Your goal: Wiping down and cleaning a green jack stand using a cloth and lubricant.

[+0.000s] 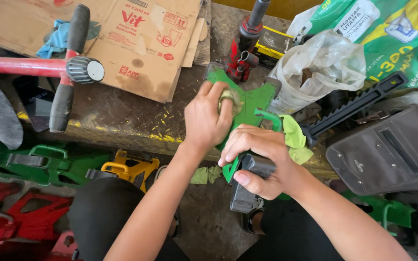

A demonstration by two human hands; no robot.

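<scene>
Seen from the head camera, looking down. A green metal bracket (255,104) lies half on the dark, paint-flecked worktop (122,116), its lower end hanging over the edge toward the person's lap. The left hand (206,118) presses a small wad of worn abrasive pad (228,99) against the bracket's flat face, fingers (218,92) curled tightly over the pad so only its top edge shows; pad and bracket are touching. The right hand (260,162) is wrapped around a dark grey block (250,181) fixed at the bracket's lower end, thumb across the front, fingers closed on it. This grip appears to brace the piece against the worktop edge so it does not slide under the rubbing hand. A yellow-green cloth (293,137) lies just beside the right hand, partly tucked under the bracket's handle loop. Behind, near the bracket's far end: a red bottle jack (243,53), a clear plastic bag (315,67), flattened cardboard (136,43). More green brackets (39,164) and red ones (20,217) are stacked on the floor to the left, well apart.
</scene>
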